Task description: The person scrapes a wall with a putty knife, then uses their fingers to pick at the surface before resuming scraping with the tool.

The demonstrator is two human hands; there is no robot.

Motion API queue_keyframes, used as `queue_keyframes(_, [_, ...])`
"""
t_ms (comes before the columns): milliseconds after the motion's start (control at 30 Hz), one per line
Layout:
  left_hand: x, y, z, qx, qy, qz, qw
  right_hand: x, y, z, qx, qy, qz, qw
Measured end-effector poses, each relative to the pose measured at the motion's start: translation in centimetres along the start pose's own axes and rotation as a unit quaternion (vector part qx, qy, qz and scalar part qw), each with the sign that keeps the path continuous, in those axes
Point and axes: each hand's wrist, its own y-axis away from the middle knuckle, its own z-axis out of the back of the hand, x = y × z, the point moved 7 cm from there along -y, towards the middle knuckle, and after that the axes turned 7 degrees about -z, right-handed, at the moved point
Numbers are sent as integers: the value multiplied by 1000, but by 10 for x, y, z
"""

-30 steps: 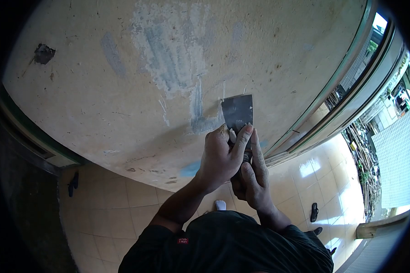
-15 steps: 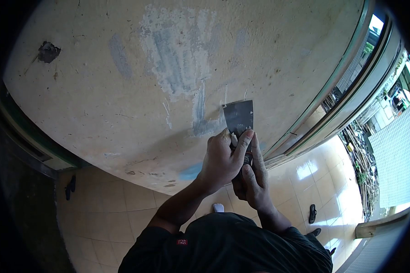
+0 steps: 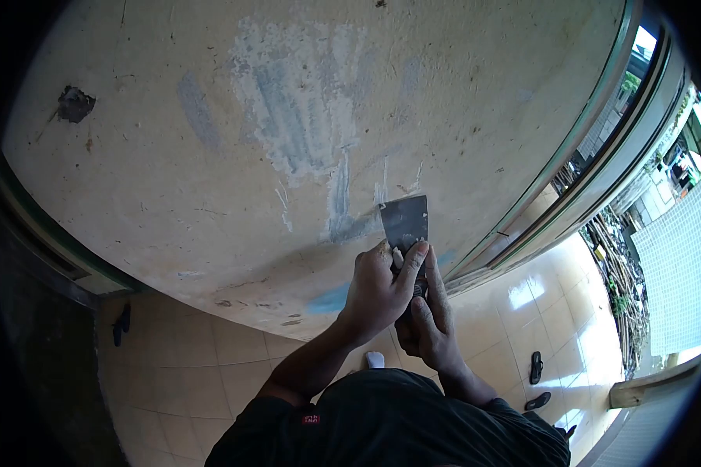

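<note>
Cream wall (image 3: 171, 194) fills most of my view, scuffed and chipped, with a dark hole (image 3: 75, 103) far to the left and a pale scraped patch (image 3: 296, 117) near the middle. Below it runs a tiled floor (image 3: 210, 358). My left hand (image 3: 374, 292) is wrapped tight round the scraper (image 3: 405, 222), thumb laid up along the base of the blade. My right hand (image 3: 431, 319) sits just beside and under it, fingers (image 3: 436, 268) also shut round the handle, forefinger stretched up the side. So both hands are equally near. The scraper points up and away from my fingers, its long axis nearly upright, its flat edge touching the wall just below the patch. To the right is a door frame (image 3: 584, 156). A small red tag (image 3: 311, 419) on my dark shirt (image 3: 397, 428) has writing too small to read.
</note>
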Motion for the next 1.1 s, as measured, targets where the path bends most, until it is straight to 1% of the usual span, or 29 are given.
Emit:
queue_keyframes(33, [0,-2,0,0,1,3,1000,5,0,0,-17,40,53,998])
queue_keyframes(67, [-7,-8,1,-3,9,-32,999,9,0,0,-17,41,49,998])
queue_keyframes(100, [-14,-12,3,-6,15,-66,998,20,-3,-4,-4,11,41,999])
queue_keyframes(133, [-16,-13,5,-7,15,-64,998,25,-5,-7,8,-20,35,999])
queue_keyframes(200, [-20,-16,4,26,9,-69,997,24,-3,-7,17,-35,37,999])
queue_keyframes(233, [-17,-14,3,24,8,-72,997,23,-3,-7,24,-51,41,998])
queue_keyframes(300, [4,-2,-2,30,-4,-2,1000,12,4,-5,6,-39,29,999])
queue_keyframes(367, [6,-2,-2,45,-11,7,999,10,3,-4,-9,-25,17,999])
queue_keyframes(433, [6,-4,-2,38,13,5,999,10,5,-9,19,-68,-20,997])
queue_keyframes(467, [-5,-8,0,27,25,-41,999,15,1,-6,-16,15,41,999])
queue_keyframes(500, [-9,-11,1,27,27,-39,999,18,-2,-8,-17,16,39,999])
queue_keyframes(567, [-18,-15,4,21,34,-74,996,26,-3,-10,-14,10,49,999])
queue_keyframes(600, [-18,-14,4,10,32,-78,996,26,-1,-8,-15,10,49,999])
queue_keyframes(633, [-16,-11,2,12,32,-78,996,22,1,-7,0,-13,21,1000])
queue_keyframes(667, [-8,-6,0,21,19,-43,999,18,4,-6,13,-36,-6,999])
queue_keyframes(700, [-1,-3,-2,29,5,-8,1000,17,6,-5,12,-37,-3,999])
queue_keyframes(767, [2,-5,-2,30,11,-4,999,7,6,-2,10,-52,-37,998])
queue_keyframes(800, [5,-3,-3,32,19,6,999,5,3,-4,10,-51,-39,998])
queue_keyframes(833, [4,-5,-2,30,21,8,999,10,0,-5,3,-23,5,1000])
queue_keyframes(867, [-4,-11,0,24,30,-27,999,16,-2,-6,-4,5,49,999])
queue_keyframes(900, [-14,-15,3,20,38,-64,997,20,-3,-6,-3,6,46,999])
queue_keyframes(967, [-17,-16,3,36,32,-51,998,27,-4,-9,21,-35,18,999])
queue_keyframes(1000, [-17,-15,3,16,29,-66,997,27,-3,-7,21,-35,20,999])
queue_keyframes(1033, [-17,-13,4,-3,26,-81,996,22,0,-5,28,-41,-10,999])
queue_keyframes(1067, [-15,-9,4,0,26,-83,996,16,3,-5,34,-47,-39,998])
queue_keyframes(1100, [-9,-5,3,11,6,-54,998,12,3,-5,34,-47,-35,998])
